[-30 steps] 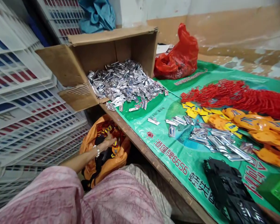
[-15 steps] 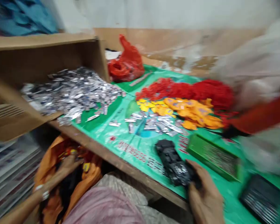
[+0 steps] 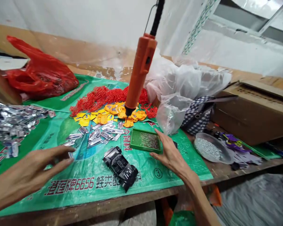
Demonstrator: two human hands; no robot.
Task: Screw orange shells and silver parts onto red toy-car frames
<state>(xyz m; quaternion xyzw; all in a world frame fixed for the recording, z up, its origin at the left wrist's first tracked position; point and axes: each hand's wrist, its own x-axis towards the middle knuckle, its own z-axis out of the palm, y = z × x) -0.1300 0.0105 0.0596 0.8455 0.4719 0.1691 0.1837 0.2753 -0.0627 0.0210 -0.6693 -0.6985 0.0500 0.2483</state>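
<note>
A black toy car chassis [image 3: 120,168] lies on the green sheet between my hands, and neither hand touches it. My left hand [image 3: 41,168] is over the left part of the sheet, thumb and forefinger apart, fingertips beside the silver foil-like strips [image 3: 106,133]. One small strip shows right at those fingertips; whether they touch it I cannot tell. At the right end of a green tray [image 3: 143,140] of small screws is my right hand [image 3: 168,152], its thumb and forefinger spread around the corner. An orange electric screwdriver [image 3: 141,69] hangs tip down above the yellow-orange pieces [image 3: 118,110].
Red netting [image 3: 101,97] lies behind the yellow pieces. A red plastic bag [image 3: 42,75] and a silver heap [image 3: 11,122] are at left. To the right are clear plastic bags [image 3: 179,78], a round dish of small metal parts [image 3: 209,147] and a cardboard box [image 3: 254,110].
My right hand has let go of the toy car chassis, now on the sheet, and moved to the tray. My left hand has come out of the orange bag. The view has swung right.
</note>
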